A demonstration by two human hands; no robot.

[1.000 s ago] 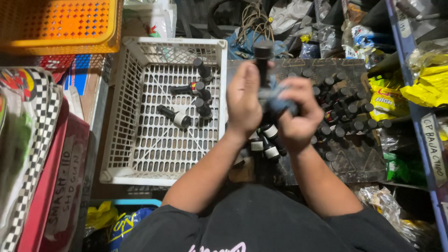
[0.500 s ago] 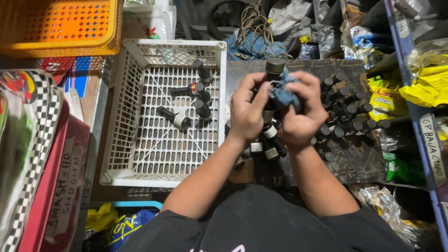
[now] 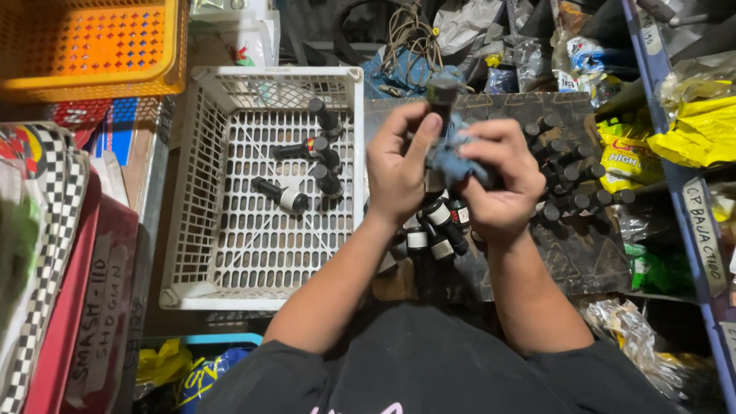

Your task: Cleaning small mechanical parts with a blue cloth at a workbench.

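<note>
Surface: dark patterned board | On it: heap of small black bottles, some white-labelled, lying and upright | Alongside left: white slatted plastic crate holding five like bottles | Orange basket beyond

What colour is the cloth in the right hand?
The cloth is blue, seen best in the head view.

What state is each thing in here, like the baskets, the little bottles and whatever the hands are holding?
Left hand: closed in a grip on the dark bottle.
Right hand: closed on the blue cloth.
Dark bottle: upright, capped, cloth around its lower part.
Blue cloth: bunched up.
White basket: open, a few bottles lying flat inside.
Orange basket: contents cannot be told.
</note>
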